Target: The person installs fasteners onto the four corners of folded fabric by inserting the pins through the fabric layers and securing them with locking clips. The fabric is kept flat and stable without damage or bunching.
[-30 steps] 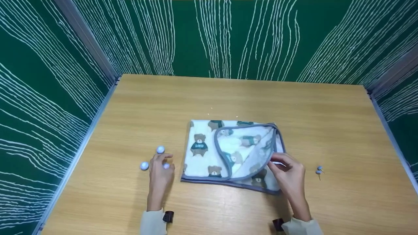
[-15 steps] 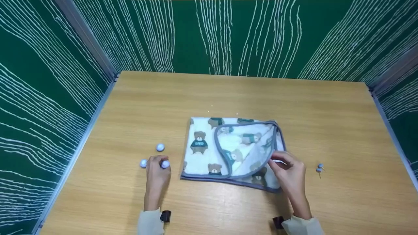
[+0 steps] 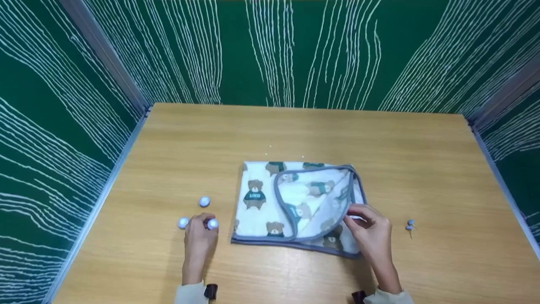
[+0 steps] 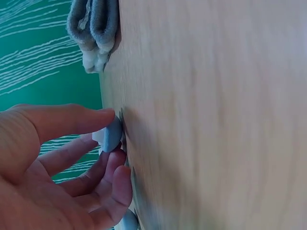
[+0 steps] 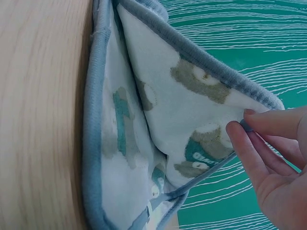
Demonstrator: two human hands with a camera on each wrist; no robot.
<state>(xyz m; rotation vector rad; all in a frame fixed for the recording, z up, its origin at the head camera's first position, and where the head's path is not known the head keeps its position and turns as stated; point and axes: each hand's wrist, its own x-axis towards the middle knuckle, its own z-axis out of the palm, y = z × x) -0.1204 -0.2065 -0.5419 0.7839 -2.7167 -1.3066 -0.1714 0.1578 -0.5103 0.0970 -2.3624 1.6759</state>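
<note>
Lettering (image 3: 255, 195) on a bear's green jumper, too blurred to read surely, shows on the bear-print blanket (image 3: 253, 219), which lies folded mid-desk (image 3: 202, 139). The right hand (image 3: 373, 232) has its fingers clamped on the edge of the raised, grey-bound flap (image 3: 301, 194). Left of the blanket and apart from it, the left hand (image 3: 199, 236) pinches a pale-blue round cap (image 3: 212, 223); two similar caps (image 3: 204, 202) lie near it. Two blue-headed pins (image 3: 410, 222) rest rightward. Desk surface stretches beyond the blanket to a green, white-lined wall (image 3: 236, 63).
</note>
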